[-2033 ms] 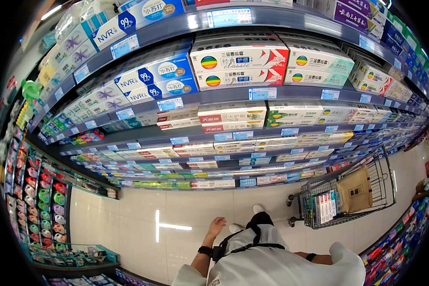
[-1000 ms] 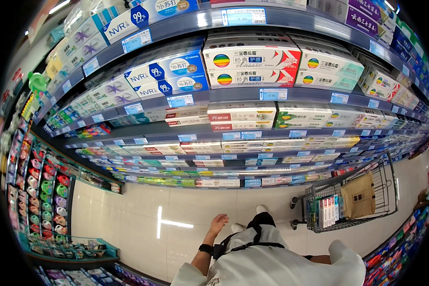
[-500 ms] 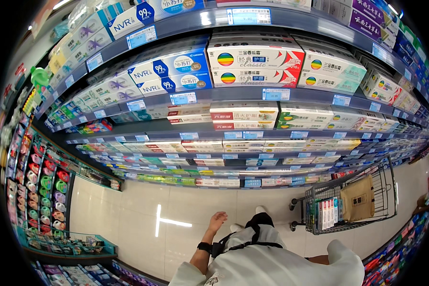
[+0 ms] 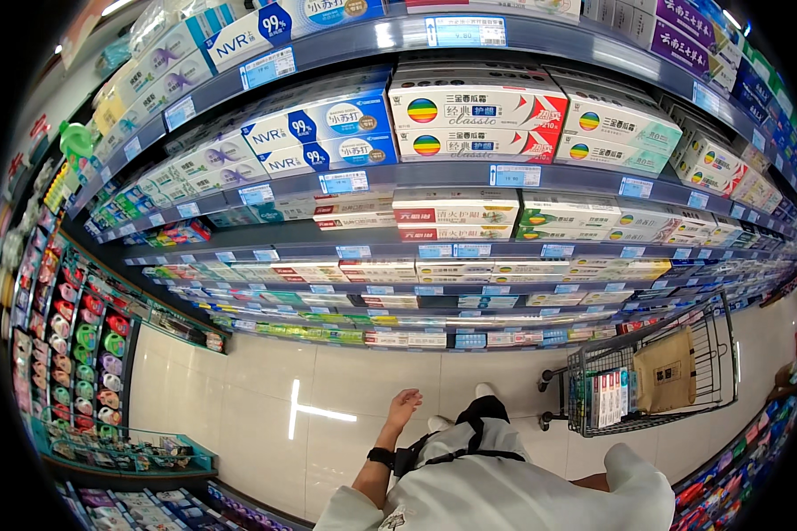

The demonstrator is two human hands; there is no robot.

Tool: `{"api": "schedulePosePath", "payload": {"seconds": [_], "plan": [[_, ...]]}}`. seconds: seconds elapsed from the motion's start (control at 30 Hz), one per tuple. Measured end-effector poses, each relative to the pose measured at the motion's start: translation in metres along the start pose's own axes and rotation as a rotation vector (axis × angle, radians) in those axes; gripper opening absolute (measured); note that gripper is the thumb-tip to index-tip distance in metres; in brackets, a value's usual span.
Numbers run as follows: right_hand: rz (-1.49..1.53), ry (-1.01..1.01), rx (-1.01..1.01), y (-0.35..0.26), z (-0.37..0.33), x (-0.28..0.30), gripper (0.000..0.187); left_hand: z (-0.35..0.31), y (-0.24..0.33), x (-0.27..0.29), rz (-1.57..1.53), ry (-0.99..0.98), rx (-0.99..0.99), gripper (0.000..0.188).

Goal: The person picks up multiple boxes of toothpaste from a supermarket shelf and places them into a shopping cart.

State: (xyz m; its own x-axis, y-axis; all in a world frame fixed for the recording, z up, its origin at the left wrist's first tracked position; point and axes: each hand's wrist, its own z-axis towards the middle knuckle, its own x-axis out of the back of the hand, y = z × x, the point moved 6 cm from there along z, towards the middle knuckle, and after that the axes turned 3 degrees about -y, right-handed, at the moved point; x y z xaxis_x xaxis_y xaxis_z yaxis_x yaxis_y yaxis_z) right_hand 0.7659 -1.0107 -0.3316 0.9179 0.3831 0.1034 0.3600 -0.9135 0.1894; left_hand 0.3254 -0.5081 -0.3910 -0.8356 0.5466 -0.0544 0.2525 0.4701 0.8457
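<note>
The left grip [image 4: 405,408] is loose and holds nothing, hanging over the floor [image 4: 266,389] before the shelves [image 4: 469,173] of toothpaste boxes [image 4: 478,119]. The right hand is hidden behind the body, so its grip cannot be told. The cart [image 4: 651,376] stands just beside, partly cut off.

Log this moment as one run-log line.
left hand: empty, open, hanging above floor | right hand: out of view | shopping cart: at right, holds boxes | shelves: toothpaste boxes

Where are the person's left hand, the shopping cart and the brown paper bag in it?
left hand [image 4: 404,408]: head view, on the palm.
shopping cart [image 4: 722,354]: head view, on its wire side wall.
brown paper bag [image 4: 667,372]: head view, on its front face.
</note>
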Motion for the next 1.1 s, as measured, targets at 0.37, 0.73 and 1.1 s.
{"api": "schedulePosePath", "payload": {"seconds": [0.37,0.73,1.1], "plan": [[0.002,-0.007,0.0,0.0,-0.001,-0.005,0.038,-0.002,-0.007,0.001,-0.01,0.004,0.048,0.033],[-0.015,0.003,-0.001,-0.005,0.001,-0.003,0.037,-0.004,0.0,0.007,-0.021,0.04,0.046,0.029],[-0.026,0.003,-0.007,-0.006,-0.004,-0.002,0.037,-0.005,-0.003,0.008,-0.034,0.021,0.05,0.031]]}}
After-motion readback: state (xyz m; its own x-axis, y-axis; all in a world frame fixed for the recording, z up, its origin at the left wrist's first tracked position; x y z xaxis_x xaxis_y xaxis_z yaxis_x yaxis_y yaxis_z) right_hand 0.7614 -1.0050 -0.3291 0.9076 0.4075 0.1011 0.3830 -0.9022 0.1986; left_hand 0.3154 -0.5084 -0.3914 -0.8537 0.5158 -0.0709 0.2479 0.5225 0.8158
